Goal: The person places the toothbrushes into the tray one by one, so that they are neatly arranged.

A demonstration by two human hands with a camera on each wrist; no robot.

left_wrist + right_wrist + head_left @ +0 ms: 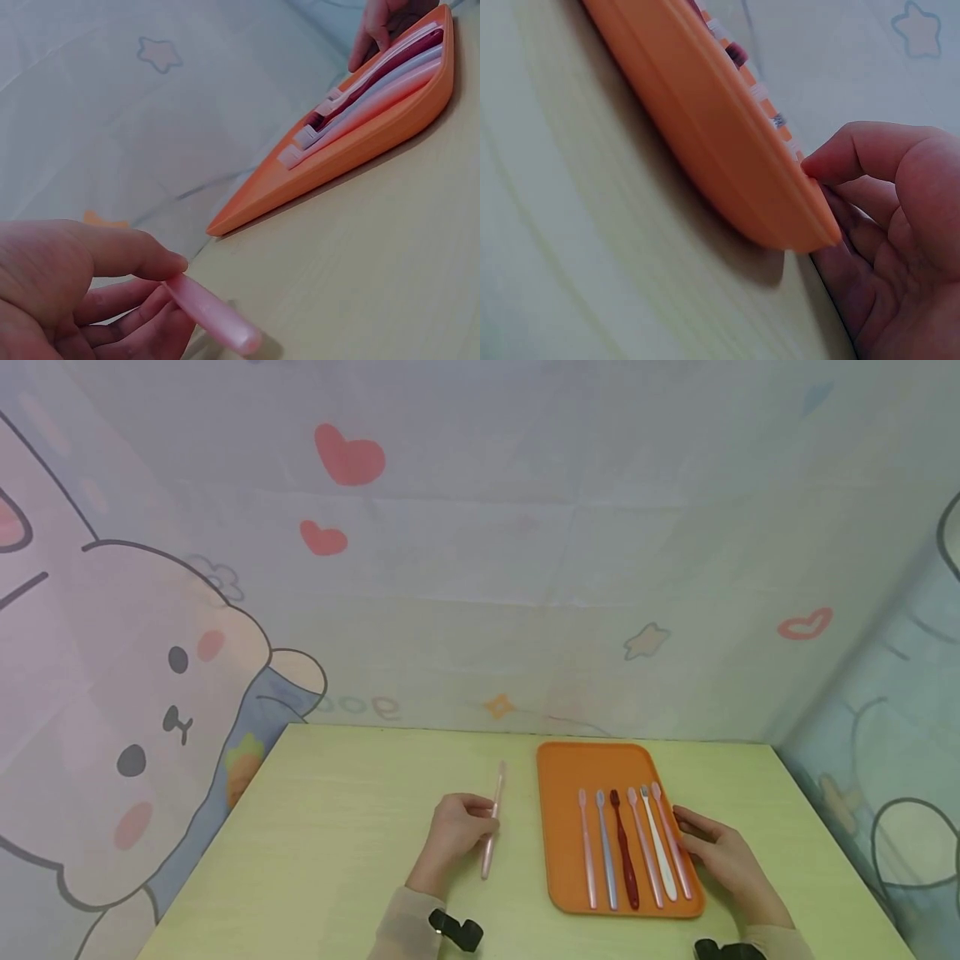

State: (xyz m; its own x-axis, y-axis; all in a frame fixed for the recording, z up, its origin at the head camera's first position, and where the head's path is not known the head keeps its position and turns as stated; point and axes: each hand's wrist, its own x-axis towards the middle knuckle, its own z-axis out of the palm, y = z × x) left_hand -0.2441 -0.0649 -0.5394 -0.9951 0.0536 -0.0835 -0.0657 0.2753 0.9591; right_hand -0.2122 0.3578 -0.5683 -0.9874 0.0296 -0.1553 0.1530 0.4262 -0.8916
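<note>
My left hand (456, 828) pinches a pink toothbrush (487, 856) between thumb and fingers, left of the orange tray (592, 764). In the left wrist view the rounded handle end of that toothbrush (217, 315) points toward the tabletop. My right hand (723, 856) grips the tray's right edge; the right wrist view shows the thumb on the rim (817, 184) and the fingers at its outer side. Several toothbrushes lie side by side in the tray, heads away from me: pink ones (588, 860), a blue one (607, 860), a dark red one (626, 860) and a white one (660, 852).
The pale yellow-green table (322, 827) stretches left of the tray and ends at a patterned cloth backdrop (480, 560). Black wrist straps with small devices (456, 929) sit on both wrists.
</note>
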